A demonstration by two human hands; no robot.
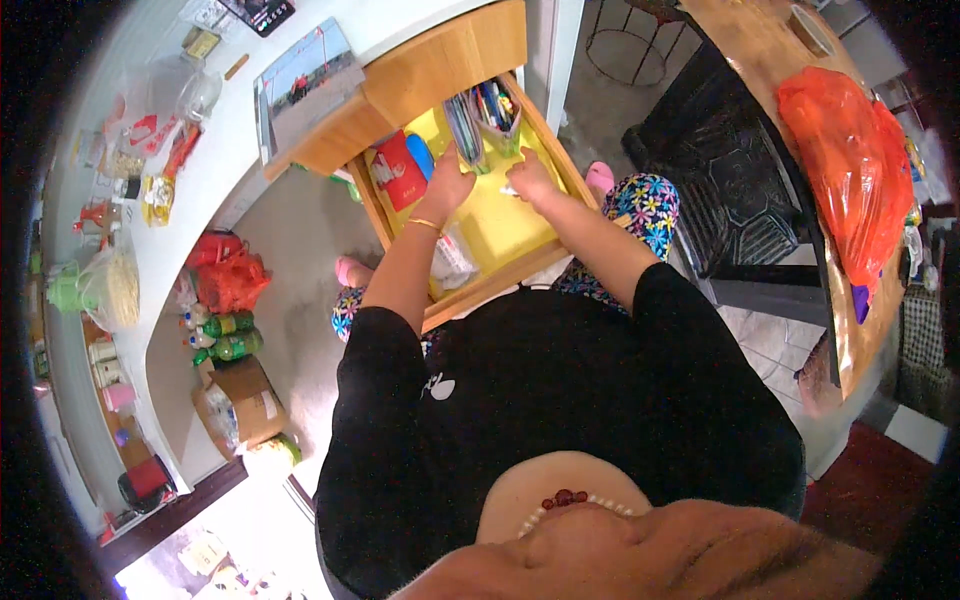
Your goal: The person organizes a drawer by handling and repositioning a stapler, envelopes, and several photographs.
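Observation:
A wooden drawer (555,247) with a yellow bottom is pulled out in front of me, and both my hands reach into it. At its far end stand a narrow upright bin (463,128) with flat items on edge and a bin of pens (498,108). My left hand (450,187) is closed at the near left edge of the narrow bin. By the near corner of the pen bin is my right hand (532,180), fingers curled; a small white piece (509,190) shows under them. A red booklet (396,172) and a blue flat object (420,155) lie left of my left hand.
A white plastic packet (453,258) lies in the drawer's near left corner. Left is a white desk (225,125) with a picture book (308,90); below it are green bottles (230,335) and a carton (243,402). Right, an orange bag (845,165) rests on a wooden-topped table (745,45).

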